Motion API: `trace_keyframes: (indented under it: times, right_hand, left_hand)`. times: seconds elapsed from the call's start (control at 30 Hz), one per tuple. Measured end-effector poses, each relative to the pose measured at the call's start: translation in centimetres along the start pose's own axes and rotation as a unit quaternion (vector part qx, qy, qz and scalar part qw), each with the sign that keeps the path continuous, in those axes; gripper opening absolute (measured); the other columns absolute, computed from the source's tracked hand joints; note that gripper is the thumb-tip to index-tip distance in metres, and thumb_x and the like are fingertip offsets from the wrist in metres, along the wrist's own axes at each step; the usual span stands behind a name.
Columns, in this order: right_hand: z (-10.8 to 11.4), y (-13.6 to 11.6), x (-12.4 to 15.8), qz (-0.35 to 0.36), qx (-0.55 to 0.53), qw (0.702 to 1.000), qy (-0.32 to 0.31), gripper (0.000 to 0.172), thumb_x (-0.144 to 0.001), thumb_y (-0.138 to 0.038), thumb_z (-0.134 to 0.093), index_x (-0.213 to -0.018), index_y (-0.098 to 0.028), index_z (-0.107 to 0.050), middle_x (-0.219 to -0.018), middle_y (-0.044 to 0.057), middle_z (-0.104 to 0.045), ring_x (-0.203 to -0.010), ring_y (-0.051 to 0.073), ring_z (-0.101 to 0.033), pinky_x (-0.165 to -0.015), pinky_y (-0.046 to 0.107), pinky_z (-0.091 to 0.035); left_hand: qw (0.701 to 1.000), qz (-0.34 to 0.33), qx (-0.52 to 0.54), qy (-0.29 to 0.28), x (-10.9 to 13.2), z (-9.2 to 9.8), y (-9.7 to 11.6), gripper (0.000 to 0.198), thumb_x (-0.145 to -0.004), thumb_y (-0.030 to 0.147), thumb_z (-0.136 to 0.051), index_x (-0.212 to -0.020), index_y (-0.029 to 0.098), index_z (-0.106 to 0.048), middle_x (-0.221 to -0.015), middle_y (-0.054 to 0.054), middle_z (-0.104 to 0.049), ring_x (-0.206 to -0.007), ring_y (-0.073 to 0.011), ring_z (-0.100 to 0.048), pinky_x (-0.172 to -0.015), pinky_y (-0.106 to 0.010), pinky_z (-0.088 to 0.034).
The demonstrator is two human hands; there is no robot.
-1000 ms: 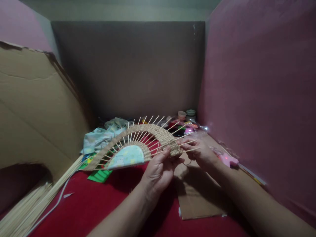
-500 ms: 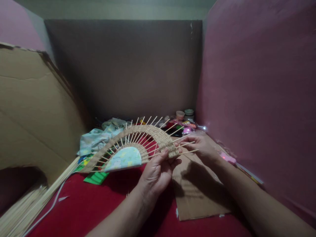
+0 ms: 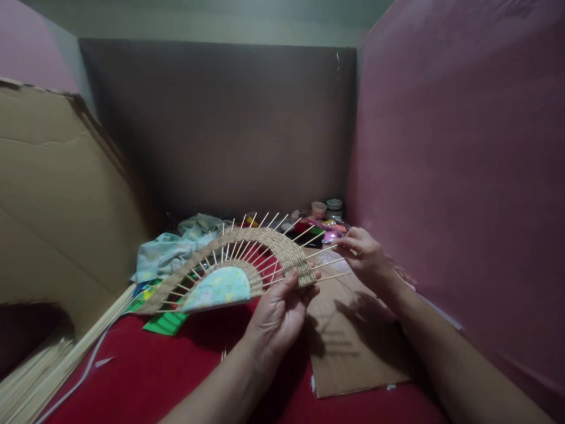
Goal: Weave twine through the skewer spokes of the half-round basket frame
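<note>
A half-round woven fan is held above a red cloth, its long axis running left to right and rising slightly toward the right, its straight edge nearest the wearer and its arch facing away. The left hand has its grip closed on the fan's right end, beside a sheet of cardboard, while the right hand narrows to a fingertip pinch on the tip of one stick, which points rightward and away.
</note>
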State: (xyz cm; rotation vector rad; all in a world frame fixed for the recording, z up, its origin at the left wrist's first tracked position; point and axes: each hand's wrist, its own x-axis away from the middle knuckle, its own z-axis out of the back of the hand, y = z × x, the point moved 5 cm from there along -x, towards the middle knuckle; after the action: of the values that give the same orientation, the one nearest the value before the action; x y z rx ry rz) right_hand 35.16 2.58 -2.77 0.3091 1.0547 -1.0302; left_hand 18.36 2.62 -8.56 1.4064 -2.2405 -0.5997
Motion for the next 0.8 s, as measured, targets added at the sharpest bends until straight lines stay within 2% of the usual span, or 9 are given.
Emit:
trace_keyframes:
  times: [0.1,0.2,0.3,0.47,0.67,0.8]
  right_hand:
    - [0.7,-0.1,0.1,-0.025,-0.038,0.999,-0.014,0.01,-0.081,-0.021,-0.056,-0.079,-0.018,-0.065,-0.073,0.003,-0.062,-0.066,0.014,-0.056,-0.061,0.026,-0.043]
    - [1.4,-0.3,0.5,-0.043,-0.046,0.997,0.036,0.01,-0.083,-0.021,-0.053,-0.086,-0.018,-0.062,-0.069,0.001,-0.063,-0.057,0.011,-0.055,-0.057,0.024,-0.043]
    - [1.3,-0.7,0.8,-0.059,-0.081,0.993,0.069,0.01,-0.086,-0.021,-0.049,-0.089,-0.018,-0.059,-0.061,-0.002,-0.058,-0.05,0.009,-0.051,-0.053,0.023,-0.043]
    - [1.4,-1.4,0.9,-0.053,-0.107,0.988,0.102,0.007,-0.086,-0.021,-0.049,-0.087,-0.019,-0.056,-0.068,-0.001,-0.061,-0.06,0.011,-0.058,-0.062,0.024,-0.046]
    - [1.2,-1.1,0.8,-0.115,-0.106,0.986,0.048,0.01,-0.086,-0.024,-0.049,-0.08,-0.019,-0.056,-0.066,0.0,-0.059,-0.06,0.012,-0.057,-0.061,0.025,-0.045]
    - [1.3,-1.6,1.0,-0.106,-0.155,0.978,0.086,0.007,-0.085,-0.024,-0.05,-0.085,-0.02,-0.056,-0.068,0.0,-0.059,-0.062,0.012,-0.057,-0.065,0.027,-0.046]
  left_hand:
    - [1.0,-0.004,0.014,-0.002,-0.1,0.0,0.0,0.017,-0.08,0.006,-0.053,-0.067,0.009,-0.064,-0.079,-0.01,-0.068,-0.078,-0.0208,-0.065,-0.068,-0.03,-0.051]
    - [1.0,-0.004,0.018,-0.002,-0.1,0.1,0.0,0.017,-0.08,0.006,-0.054,-0.066,0.009,-0.063,-0.079,-0.011,-0.068,-0.079,-0.0215,-0.066,-0.068,-0.031,-0.051]
    - [1.0,-0.004,0.019,-0.003,-0.1,0.1,0.0,0.015,-0.08,0.006,-0.054,-0.068,0.009,-0.062,-0.08,-0.011,-0.068,-0.079,-0.0216,-0.066,-0.068,-0.031,-0.051]
    - [1.0,-0.005,0.016,-0.013,-0.1,-0.2,0.1,0.009,-0.078,0.007,-0.056,-0.072,0.009,-0.062,-0.08,-0.011,-0.067,-0.079,-0.0211,-0.065,-0.069,-0.03,-0.05]
    - [1.0,-0.003,0.014,-0.014,-0.1,-0.1,0.1,0.005,-0.076,0.006,-0.058,-0.074,0.01,-0.062,-0.081,-0.01,-0.067,-0.079,-0.0209,-0.065,-0.069,-0.031,-0.05]
    - [1.0,0.002,0.017,-0.006,-0.3,0.2,-0.1,0.009,-0.077,0.006,-0.058,-0.069,0.01,-0.06,-0.079,-0.011,-0.067,-0.08,-0.0221,-0.065,-0.068,-0.031,-0.05]
